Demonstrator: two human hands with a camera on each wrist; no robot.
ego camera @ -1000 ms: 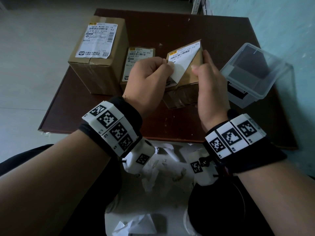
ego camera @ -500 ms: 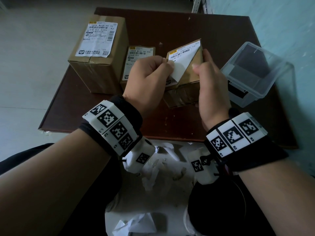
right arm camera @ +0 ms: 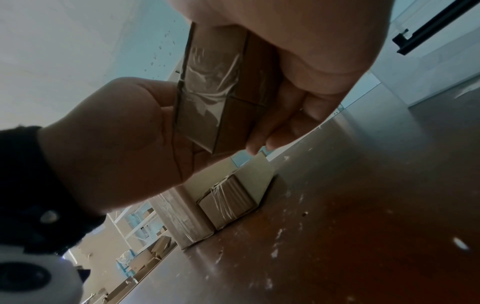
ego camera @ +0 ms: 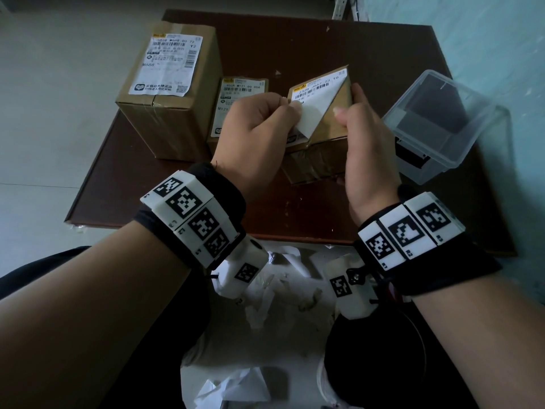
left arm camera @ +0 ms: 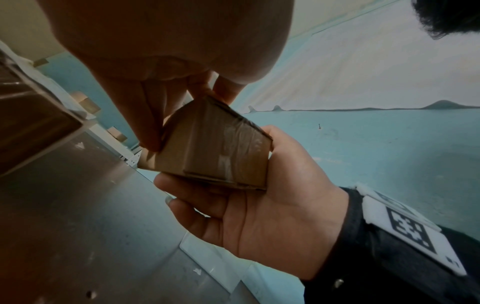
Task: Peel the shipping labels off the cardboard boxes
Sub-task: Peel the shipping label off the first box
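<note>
A small cardboard box (ego camera: pixel 330 137) is held tilted above the brown table (ego camera: pixel 177 202). My right hand (ego camera: pixel 368 149) grips its right side, thumb on top and fingers underneath. Its white shipping label (ego camera: pixel 320 91) is partly peeled: the near right corner is folded back, blank side up, leaving bare cardboard. My left hand (ego camera: pixel 259 128) pinches that loose flap. The left wrist view shows the box (left arm camera: pixel 215 148) cradled in the right hand (left arm camera: pixel 259 205). In the right wrist view the taped box (right arm camera: pixel 215 92) sits between both hands.
A large box (ego camera: pixel 168 93) with a full label (ego camera: pixel 171 66) stands at the back left. A lower labelled box (ego camera: pixel 236 104) lies beside it. A clear plastic container (ego camera: pixel 436 125) sits at the right. White paper scraps (ego camera: pixel 265 290) lie below the table's near edge.
My left hand has drawn the label flap slightly further back, so a little more bare cardboard shows. Both hands and the box have hardly shifted.
</note>
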